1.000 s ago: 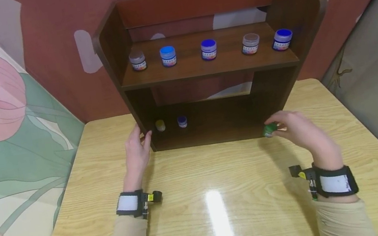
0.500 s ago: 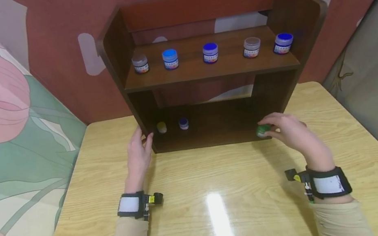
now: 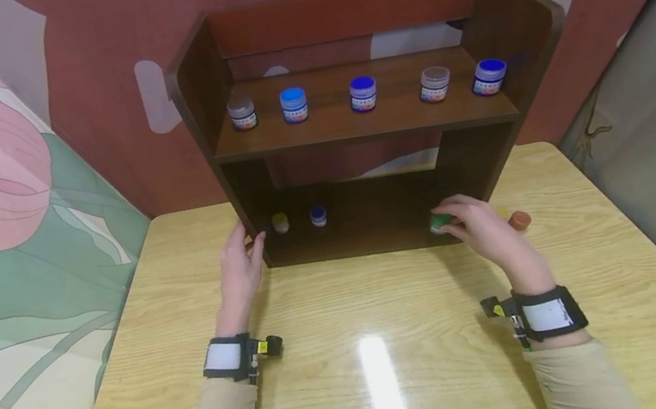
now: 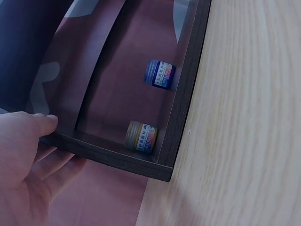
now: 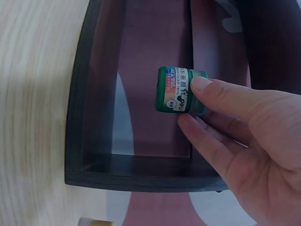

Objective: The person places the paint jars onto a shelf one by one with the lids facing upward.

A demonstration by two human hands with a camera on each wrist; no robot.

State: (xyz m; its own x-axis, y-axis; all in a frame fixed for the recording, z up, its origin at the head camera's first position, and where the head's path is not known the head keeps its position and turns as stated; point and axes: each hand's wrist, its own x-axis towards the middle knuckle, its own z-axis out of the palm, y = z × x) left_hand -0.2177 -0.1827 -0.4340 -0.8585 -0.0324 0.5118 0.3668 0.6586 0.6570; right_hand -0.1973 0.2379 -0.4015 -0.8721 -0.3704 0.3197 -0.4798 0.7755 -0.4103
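A pale wood-grain table (image 3: 318, 306) lies under the dark-brown two-tier shelf (image 3: 332, 133), whose full outline only the head view gives; each wrist view frames just one end of it. At the shelf's left end the left hand (image 3: 239, 265) grips the side panel: the left wrist view shows the thumb on the panel's edge and the fingers round its outer face, where the head view gives little detail. At the shelf's right end the right hand (image 3: 480, 227) pinches a jar between thumb and fingers. Only the head view takes in the shelf's upper tier, where, from left to right, stand a grey jar (image 3: 242, 114), a light-blue jar (image 3: 294, 105), a violet-blue jar (image 3: 363, 94), a brownish jar (image 3: 434, 84) and a deep-blue jar (image 3: 489, 77).

The pinched thing is a green paint jar (image 5: 173, 89), upright at the right of the shelf's lower tier; the right wrist view reveals its printed label and a gap above the shelf's base, unclear from the head. On the lower tier's left stand a yellow paint jar (image 4: 141, 136) and a blue paint jar (image 4: 160, 74), their labels legible only from the left wrist. Right of the shelf, the head view shows a reddish-brown jar (image 3: 520, 220).
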